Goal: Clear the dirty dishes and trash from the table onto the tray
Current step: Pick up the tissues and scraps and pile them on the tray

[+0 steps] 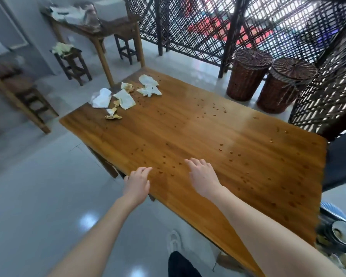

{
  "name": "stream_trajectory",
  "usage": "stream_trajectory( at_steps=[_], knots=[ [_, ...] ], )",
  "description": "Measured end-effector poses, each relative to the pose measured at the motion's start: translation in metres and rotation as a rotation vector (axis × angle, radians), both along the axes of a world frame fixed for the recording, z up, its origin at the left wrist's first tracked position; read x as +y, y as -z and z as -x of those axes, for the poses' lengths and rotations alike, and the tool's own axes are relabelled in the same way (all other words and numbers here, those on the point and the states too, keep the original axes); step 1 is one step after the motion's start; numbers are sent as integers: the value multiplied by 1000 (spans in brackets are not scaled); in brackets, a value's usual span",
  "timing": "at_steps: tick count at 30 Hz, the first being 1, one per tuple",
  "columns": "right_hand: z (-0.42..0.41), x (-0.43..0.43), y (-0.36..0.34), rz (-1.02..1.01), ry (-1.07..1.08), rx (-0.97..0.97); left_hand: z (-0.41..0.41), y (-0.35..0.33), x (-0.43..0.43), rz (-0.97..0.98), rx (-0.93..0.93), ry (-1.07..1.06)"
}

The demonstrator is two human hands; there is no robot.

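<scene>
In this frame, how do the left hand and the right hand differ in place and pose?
The left hand hangs at the near edge of the table, partly over the floor; the right hand is wholly over the tabletop. The right hand reaches a little farther in than the left hand. Both are palm down, fingers relaxed, holding nothing, far from the napkins.

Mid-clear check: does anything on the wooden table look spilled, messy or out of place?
Yes. Crumpled white napkins and yellowish food scraps lie scattered at the far left corner of the table, and small brown crumbs or drops speckle most of its top. The left hand and right hand hold nothing.
</scene>
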State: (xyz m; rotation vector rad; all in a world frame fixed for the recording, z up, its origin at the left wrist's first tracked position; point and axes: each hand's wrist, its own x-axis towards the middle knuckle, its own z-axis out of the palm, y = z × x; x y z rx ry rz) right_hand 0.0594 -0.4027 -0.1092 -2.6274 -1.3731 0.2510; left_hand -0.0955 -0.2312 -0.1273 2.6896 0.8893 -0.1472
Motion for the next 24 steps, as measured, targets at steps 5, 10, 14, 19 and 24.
stream_trajectory(
  at_steps=[5, 10, 14, 19, 24],
  knots=[
    [-15, 70, 7, -4, -43, 30, -1, 4, 61, -12, 12, -56],
    [-33, 147, -4, 3, -104, 51, -9, -8, 129, -37, 29, -130],
    [-52, 197, -11, -10, -129, 59, -12, -16, 171, -21, 7, -201],
    [-50, 233, 0, 30, -152, 106, -4, -7, 205, 26, 56, -235],
    [-54, 273, 6, 70, -139, 117, -4, -1, 254, 46, 63, -244]
  ],
)
